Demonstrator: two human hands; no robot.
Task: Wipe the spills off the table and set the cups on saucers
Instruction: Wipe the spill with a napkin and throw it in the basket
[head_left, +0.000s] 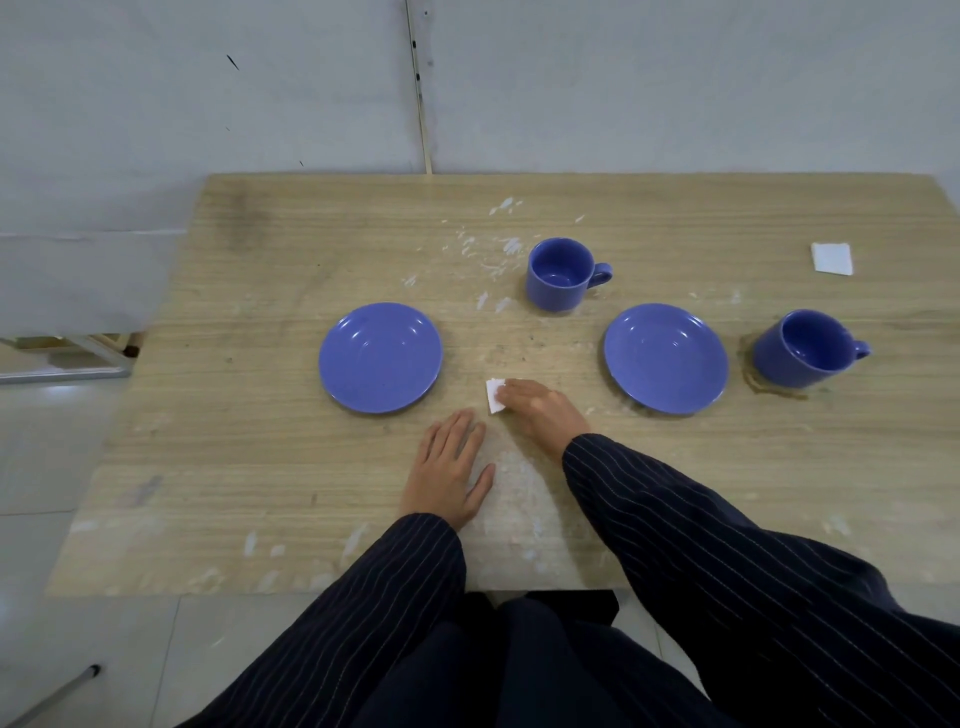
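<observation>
A small folded white tissue (494, 396) lies on the wooden table (260, 441) just below the centre of the frame, pressed flat under the fingertips of the right hand (540, 410), which curls down onto it. The left hand (449, 470) rests palm-down on the table just below and to the left of it, fingers spread flat, holding nothing.

A blue saucer (381, 358) sits left of the tissue, and a second blue saucer (666, 358) sits to the right; both are bare. Above and between them, a blue cup (563, 274) stands upright on the table, handle pointing right. Another blue cup (802, 349) stands at the right of the frame, just beside the second saucer, in a brownish spill ring (763, 384). A second white tissue (831, 258) lies in the upper right of the table.
</observation>
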